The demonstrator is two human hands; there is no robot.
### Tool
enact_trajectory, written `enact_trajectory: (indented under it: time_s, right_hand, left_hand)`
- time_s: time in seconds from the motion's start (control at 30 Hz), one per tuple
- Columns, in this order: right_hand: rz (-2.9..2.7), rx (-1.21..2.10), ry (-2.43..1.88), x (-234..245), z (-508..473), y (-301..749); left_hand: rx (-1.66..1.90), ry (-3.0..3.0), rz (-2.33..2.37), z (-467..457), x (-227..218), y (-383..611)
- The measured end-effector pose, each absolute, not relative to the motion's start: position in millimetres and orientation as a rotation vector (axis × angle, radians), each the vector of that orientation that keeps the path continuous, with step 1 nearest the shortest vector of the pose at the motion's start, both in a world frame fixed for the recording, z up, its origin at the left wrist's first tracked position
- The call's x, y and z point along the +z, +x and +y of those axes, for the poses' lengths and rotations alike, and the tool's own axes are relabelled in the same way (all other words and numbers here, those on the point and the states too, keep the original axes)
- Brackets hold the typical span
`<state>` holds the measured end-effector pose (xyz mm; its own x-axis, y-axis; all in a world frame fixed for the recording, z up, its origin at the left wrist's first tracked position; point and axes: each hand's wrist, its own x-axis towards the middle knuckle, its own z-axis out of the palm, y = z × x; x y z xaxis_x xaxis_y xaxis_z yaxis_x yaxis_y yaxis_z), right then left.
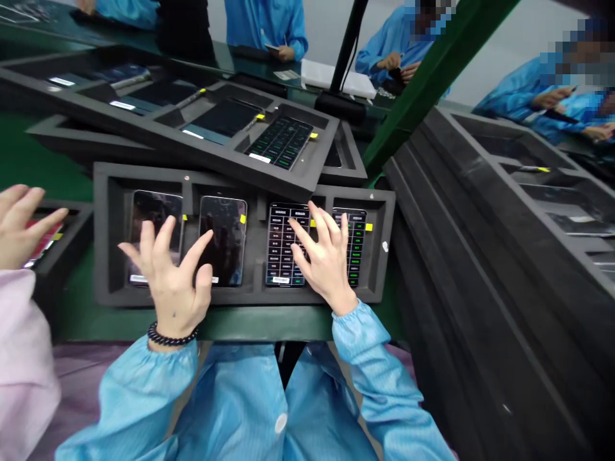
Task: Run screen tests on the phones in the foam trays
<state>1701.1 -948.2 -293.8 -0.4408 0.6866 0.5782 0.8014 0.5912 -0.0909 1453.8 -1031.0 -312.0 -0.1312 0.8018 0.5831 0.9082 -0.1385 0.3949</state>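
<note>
A black foam tray (240,298) lies in front of me with several smartphones in its compartments. My left hand (173,278) is spread over the two left phones, a dark-screened phone (139,208) and another dark phone (230,250); I cannot tell if a fingertip touches glass. Over the third phone (278,243), whose lit screen shows a grid of labelled boxes, my right hand (324,256) hovers or rests with fingers apart. The rightmost phone (356,256) shows a similar grid with green text, partly covered by that hand. Yellow stickers mark the phones' edges.
Behind, a tilted foam tray (298,182) with several phones overlaps other trays. A tall stack of foam trays (451,256) stands at right, beside a green post (432,57). At left, a neighbour's hand (24,224) is over another tray. Several co-workers in blue sit across.
</note>
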Motion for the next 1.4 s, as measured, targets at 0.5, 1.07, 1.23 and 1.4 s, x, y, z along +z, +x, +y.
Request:
enact_trajectory:
  time_s: [0.5,1.07,1.23,1.4]
  right_hand:
    - [-1.979,-0.257,-1.043,-309,-963,1709]
    - [-1.955,-0.213,-1.019,-309,-965,1709]
    - [-1.964,-0.251,-1.046,-311,-964,1710]
    - [-1.948,-0.212,-1.020,-311,-963,1710]
  left_hand:
    - [-0.942,-2.121,-2.099,-956,-297,1471]
    - [-0.761,-2.395,-1.650,-1048,-307,1400]
    - [-0.666,-2.445,-1.732,-1043,-327,1394]
    - [-0.864,-2.233,-1.825,-1029,-329,1404]
